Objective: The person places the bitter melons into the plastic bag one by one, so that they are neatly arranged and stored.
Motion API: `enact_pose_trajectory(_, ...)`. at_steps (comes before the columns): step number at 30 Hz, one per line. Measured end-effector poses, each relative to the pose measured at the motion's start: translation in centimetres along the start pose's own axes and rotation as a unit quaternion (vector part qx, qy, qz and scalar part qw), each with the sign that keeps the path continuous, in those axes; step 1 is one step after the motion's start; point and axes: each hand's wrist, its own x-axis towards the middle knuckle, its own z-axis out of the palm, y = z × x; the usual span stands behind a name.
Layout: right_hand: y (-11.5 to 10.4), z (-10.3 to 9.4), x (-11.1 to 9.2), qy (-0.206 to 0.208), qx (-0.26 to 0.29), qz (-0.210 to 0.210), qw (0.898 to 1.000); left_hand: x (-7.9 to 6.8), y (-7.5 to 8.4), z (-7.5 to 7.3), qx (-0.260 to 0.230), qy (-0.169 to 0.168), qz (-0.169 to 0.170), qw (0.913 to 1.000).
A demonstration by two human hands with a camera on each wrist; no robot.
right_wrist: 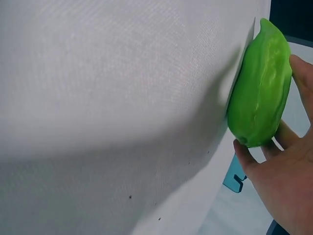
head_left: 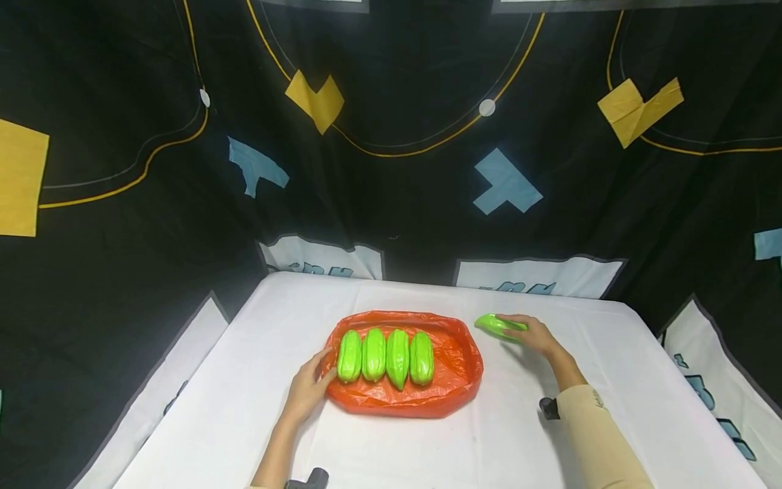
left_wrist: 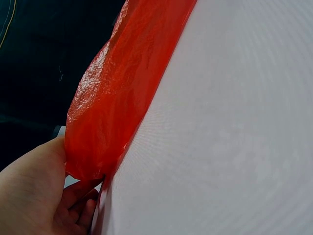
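Note:
A shallow oval tray (head_left: 455,370) wrapped in shiny red plastic lies on the table. My left hand (head_left: 305,390) grips its left rim; in the left wrist view, the thumb lies along the red side (left_wrist: 117,103) and the other fingers curl lower down. Four-sided-looking, plump green vegetables (head_left: 398,356) stand side by side in a row in the tray's left and middle. To the right of the tray, my right hand (head_left: 534,335) holds another bright green, ridged vegetable (right_wrist: 259,85) with a pointed tip, thumb and fingers around its blunt end and side, close over the tabletop.
A white-covered table (head_left: 391,455) carries everything. Behind it and at its sides hangs a black printed cloth (head_left: 397,204) with yellow and blue patches. Dark wrist devices show near both forearms, and a beige sleeve (head_left: 601,435) covers the right one.

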Motion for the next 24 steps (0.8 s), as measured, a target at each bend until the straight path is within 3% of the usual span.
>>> enact_pose_trajectory(13, -0.1, -0.3, -0.7, -0.036, 0.004, 0.043, 0.998, 0.0, 0.2, 0.0, 0.004, 0.0, -0.008, 1.0)
enact_pose_trajectory(24, -0.2, -0.1, -1.4, -0.034, 0.02, 0.042, 0.998, 0.1, -0.1, 0.2, 0.007, -0.001, -0.003, 1.0)
